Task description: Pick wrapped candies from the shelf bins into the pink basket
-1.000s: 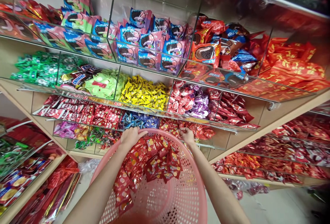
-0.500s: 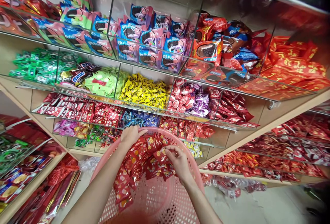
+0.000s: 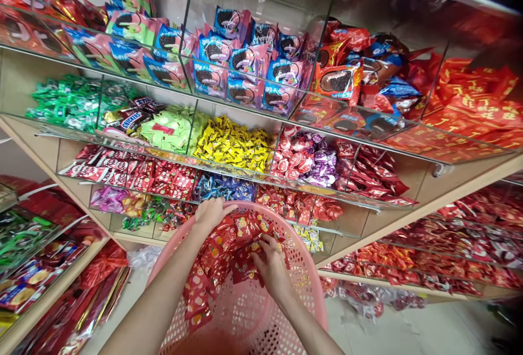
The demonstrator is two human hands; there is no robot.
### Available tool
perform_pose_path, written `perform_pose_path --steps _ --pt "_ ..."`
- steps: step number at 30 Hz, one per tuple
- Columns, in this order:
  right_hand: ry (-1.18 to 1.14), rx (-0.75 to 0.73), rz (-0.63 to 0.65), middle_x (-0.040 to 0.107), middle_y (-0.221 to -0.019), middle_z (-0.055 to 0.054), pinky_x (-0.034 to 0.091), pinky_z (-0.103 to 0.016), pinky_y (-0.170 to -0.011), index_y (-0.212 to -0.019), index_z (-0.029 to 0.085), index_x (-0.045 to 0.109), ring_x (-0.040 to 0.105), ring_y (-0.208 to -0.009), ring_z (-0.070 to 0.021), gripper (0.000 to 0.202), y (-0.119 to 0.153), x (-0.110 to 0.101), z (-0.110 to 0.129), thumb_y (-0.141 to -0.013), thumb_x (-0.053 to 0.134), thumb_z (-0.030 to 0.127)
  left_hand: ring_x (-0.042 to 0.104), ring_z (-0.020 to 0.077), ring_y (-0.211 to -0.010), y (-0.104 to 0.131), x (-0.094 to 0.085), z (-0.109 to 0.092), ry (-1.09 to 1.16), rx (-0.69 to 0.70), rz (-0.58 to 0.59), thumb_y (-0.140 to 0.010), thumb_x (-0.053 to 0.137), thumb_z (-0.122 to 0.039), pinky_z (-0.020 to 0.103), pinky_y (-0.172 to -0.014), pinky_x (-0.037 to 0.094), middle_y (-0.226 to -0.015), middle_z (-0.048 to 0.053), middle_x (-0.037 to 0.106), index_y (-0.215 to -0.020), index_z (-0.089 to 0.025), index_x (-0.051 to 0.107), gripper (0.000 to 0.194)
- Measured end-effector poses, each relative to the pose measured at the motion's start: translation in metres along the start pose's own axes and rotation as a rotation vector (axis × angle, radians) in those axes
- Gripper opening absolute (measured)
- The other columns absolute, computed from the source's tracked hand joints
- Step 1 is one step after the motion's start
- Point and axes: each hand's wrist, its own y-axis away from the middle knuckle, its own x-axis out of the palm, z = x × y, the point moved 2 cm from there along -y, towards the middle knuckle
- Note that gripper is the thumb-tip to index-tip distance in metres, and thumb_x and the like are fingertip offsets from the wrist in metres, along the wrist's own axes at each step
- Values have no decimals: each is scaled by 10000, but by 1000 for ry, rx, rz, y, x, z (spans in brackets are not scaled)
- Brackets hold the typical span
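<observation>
Basket, pink plastic, perforated, round, open-topped, at the centre of the view, below the shelving; clock bearings are taken from its middle, 12 being straight ahead of the person. Left hand: on the rim between 11 and 12 o'clock, fingers closed over the edge, thumb laid out along it. Right hand: inside the opening, toward 1 o'clock, thumb and fingers curved, a narrow gap between them, over the red packets; whether the tips touch one, cannot be told. Red packets, printed with orange rounds: one heap against the inner wall, running from 9 round to 1 o'clock, the basket's floor bare beside it. Glass-fronted shelves, tiered, ahead: blue-wrapped sweets just past the rim at 12; yellow-wrapped sweets above, also 12; red and purple twist-wrapped sweets at 1; green-wrapped sweets at 11; blue-and-pink cookie packets on the higher tier at 12; red-and-gold packets at 2. Clear plastic bag, on the floor, 10 o'clock. Side rack, wooden-edged, mixed packets, 9 o'clock.
</observation>
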Motion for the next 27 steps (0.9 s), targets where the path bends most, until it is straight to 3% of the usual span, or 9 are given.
perform_pose_path --steps 6,12,19,27 --pt "77 -86 85 451 -1219 -145 459 -321 -835 -1087 130 536 537 -1016 -212 327 5 5 0 -770 459 121 573 267 -924 2 -1 -1 3 -3 10 -728 218 -698 343 -787 413 -952 151 628 -1025 -171 590 710" --pt "174 -82 166 460 -1179 -122 484 -269 -722 -1077 157 513 578 -921 -186 316 6 2 8 -778 437 87 577 271 -906 1 -1 -1 -4 -3 -1 -724 211 -704 345 -771 422 -940 150 628 -1007 -167 598 719" --pt "452 -24 222 485 -1113 -70 432 -237 -501 -958 193 519 606 -717 -155 176 2 2 15 -796 463 152 578 283 -903 -2 3 1 -7 17 -18 -697 204 -734 359 -757 428 -914 153 635 -1001 -168 598 754" --pt "555 -78 190 493 -1072 -37 375 -217 -469 -978 231 490 597 -738 -146 181 5 -2 20 -797 496 219 578 276 -909 -2 4 1 -7 9 -18 -725 208 -703 350 -768 425 -924 148 633 -1003 -169 601 718"
